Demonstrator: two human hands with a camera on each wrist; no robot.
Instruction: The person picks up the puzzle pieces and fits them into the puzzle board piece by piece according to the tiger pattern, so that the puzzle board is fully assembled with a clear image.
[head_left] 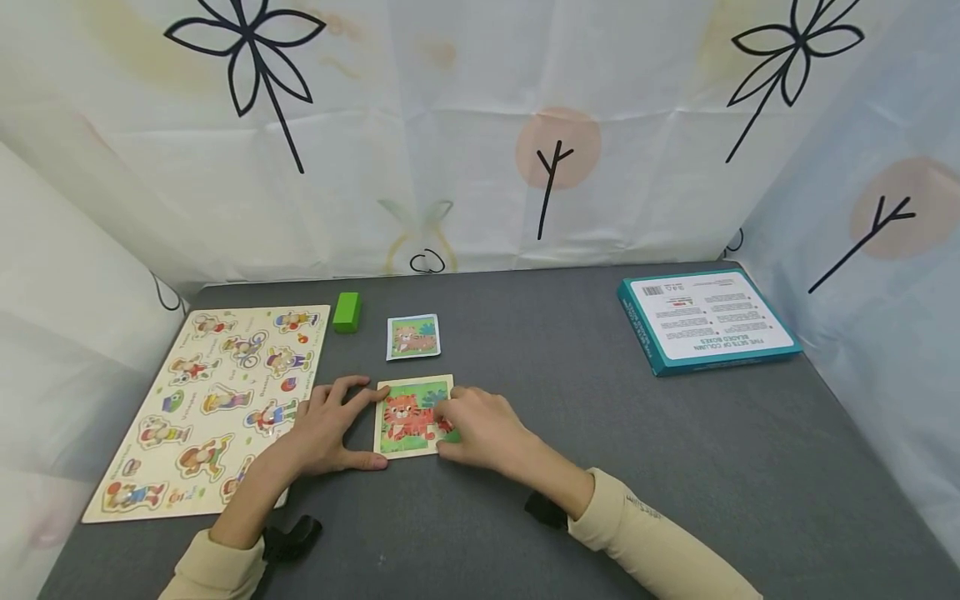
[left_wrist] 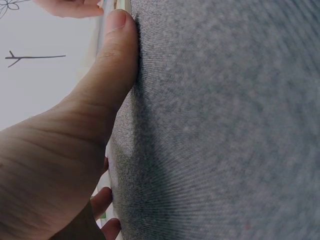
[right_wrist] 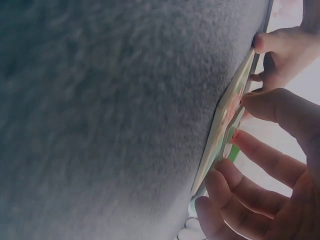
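Note:
A small square tiger jigsaw puzzle in a pale wooden frame (head_left: 378,427) lies flat on the grey table in the head view. My left hand (head_left: 330,429) spreads at its left side, the thumb touching the lower corner and the index finger the upper one. Over the right part of the puzzle, my right hand (head_left: 483,429) pinches a puzzle piece (right_wrist: 229,135) between thumb and fingers. That piece stands tilted above the frame in the right wrist view, and the hand mostly hides it from the head camera. In the left wrist view, the left thumb (left_wrist: 112,60) meets the frame's edge.
Beyond the puzzle lies a white-bordered animal picture (head_left: 413,337), with a green block (head_left: 347,312) to its left. A large board of cartoon figures (head_left: 191,417) covers the table's left side. At the back right rests a teal-edged box (head_left: 708,321). Printed cloth walls enclose the table.

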